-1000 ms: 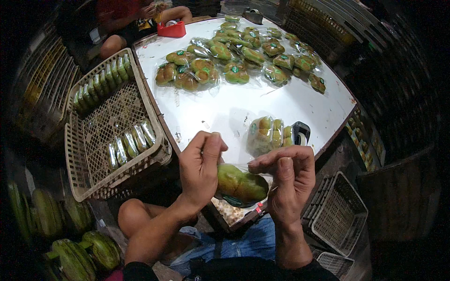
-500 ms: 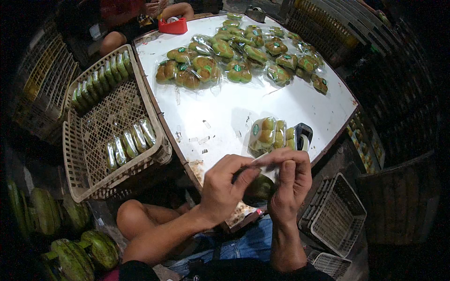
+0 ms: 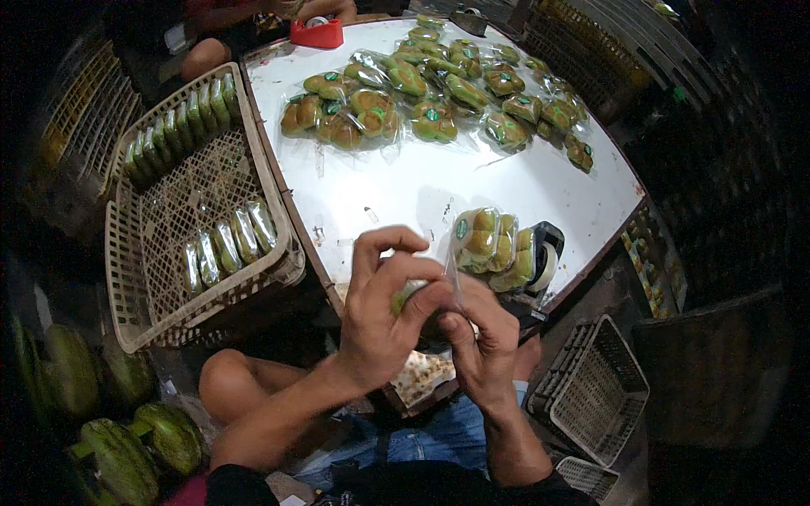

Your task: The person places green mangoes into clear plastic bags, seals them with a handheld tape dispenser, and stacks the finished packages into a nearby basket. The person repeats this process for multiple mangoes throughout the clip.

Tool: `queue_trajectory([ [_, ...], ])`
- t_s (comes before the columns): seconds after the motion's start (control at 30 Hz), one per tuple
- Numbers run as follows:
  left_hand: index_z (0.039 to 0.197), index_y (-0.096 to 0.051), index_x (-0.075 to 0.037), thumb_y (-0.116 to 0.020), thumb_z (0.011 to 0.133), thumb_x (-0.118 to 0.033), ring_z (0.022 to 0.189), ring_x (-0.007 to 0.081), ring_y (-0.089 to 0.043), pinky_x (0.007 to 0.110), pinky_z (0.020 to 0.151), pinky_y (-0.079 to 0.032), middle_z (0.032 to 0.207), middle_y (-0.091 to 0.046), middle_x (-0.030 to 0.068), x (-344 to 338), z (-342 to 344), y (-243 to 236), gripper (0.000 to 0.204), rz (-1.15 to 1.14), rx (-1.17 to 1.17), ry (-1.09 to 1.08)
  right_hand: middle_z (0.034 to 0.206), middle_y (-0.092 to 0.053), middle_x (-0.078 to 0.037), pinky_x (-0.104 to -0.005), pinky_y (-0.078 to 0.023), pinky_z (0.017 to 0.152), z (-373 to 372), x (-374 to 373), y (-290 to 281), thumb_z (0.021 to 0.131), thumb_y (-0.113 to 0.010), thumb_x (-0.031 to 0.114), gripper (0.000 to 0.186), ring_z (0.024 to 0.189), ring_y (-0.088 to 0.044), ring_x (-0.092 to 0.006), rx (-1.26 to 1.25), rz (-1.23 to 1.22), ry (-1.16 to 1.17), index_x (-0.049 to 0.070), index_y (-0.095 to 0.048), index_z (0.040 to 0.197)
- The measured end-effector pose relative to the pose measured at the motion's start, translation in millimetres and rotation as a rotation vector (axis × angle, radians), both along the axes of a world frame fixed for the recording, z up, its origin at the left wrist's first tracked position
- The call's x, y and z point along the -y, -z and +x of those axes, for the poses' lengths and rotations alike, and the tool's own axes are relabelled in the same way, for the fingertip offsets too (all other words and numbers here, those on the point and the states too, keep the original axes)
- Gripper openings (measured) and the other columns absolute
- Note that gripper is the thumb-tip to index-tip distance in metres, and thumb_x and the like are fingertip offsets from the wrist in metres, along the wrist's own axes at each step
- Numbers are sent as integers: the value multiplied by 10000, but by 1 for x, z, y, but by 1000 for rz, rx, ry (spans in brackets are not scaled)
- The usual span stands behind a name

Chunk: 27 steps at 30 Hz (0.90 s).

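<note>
My left hand (image 3: 375,320) and my right hand (image 3: 479,346) meet over the near edge of the white table (image 3: 388,202), closed on a clear plastic bag (image 3: 450,271) with a green bun, mostly hidden by my fingers. Just beyond them, several bagged green-brown buns (image 3: 479,236) stand in a row beside a black tape dispenser (image 3: 544,263). A large cluster of bagged buns (image 3: 434,122) covers the back of the table.
A plastic crate (image 3: 126,278) with rows of bagged green items sits at the left, above large green fruits (image 3: 126,455). Another person's knee (image 3: 205,57) is near a red tape dispenser (image 3: 315,35). Empty crates (image 3: 595,388) stand lower right; stacked crates line both sides.
My hands have turned and drawn together around the bag, with my left fingers raised and my right hand shifted leftward. The bun held between them has become mostly hidden.
</note>
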<state>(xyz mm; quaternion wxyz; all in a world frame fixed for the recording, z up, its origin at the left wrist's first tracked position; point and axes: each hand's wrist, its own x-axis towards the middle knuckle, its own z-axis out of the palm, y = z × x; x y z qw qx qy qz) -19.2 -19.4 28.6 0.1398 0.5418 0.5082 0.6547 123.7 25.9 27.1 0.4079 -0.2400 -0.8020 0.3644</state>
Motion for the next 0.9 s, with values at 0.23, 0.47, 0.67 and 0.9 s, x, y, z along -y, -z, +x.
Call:
queue_trajectory([
  [0.23, 1314, -449, 2, -661, 937, -91, 895, 127, -610, 283, 820, -506, 948, -632, 71, -6, -15, 6, 443, -255, 399, 402, 913, -575, -120, -419, -446, 799, 3, -8, -5, 734, -708, -74, 394, 861, -553, -322, 23, 144, 178, 67, -625, 1092],
  [0.47, 1401, -337, 23, -701, 895, -43, 808, 99, -621, 240, 736, -504, 854, -642, 70, 6, -10, -13, 627, -384, 463, 271, 977, -559, -93, -425, -452, 811, 8, -7, 1, 734, -702, -90, 428, 923, -539, -306, 246, 294, 258, 114, -674, 1109],
  [0.67, 841, -621, -53, -800, 795, -143, 1164, 242, -461, 363, 822, -505, 1139, -542, 103, -10, -18, 9, 205, -176, -457, -83, 1256, -531, -159, -397, -431, 998, -2, -32, 28, 852, -691, 14, 80, 1184, -523, -300, 1, 121, 253, 38, -619, 877],
  [0.9, 869, -439, -62, -707, 831, -41, 808, 88, -458, 257, 763, -408, 843, -481, 6, -24, 6, 32, 271, -246, 552, -40, 1273, -532, -168, -346, -491, 949, -35, -13, 30, 922, -588, -7, 332, 1137, -548, -217, -599, -612, 385, 46, -441, 1215],
])
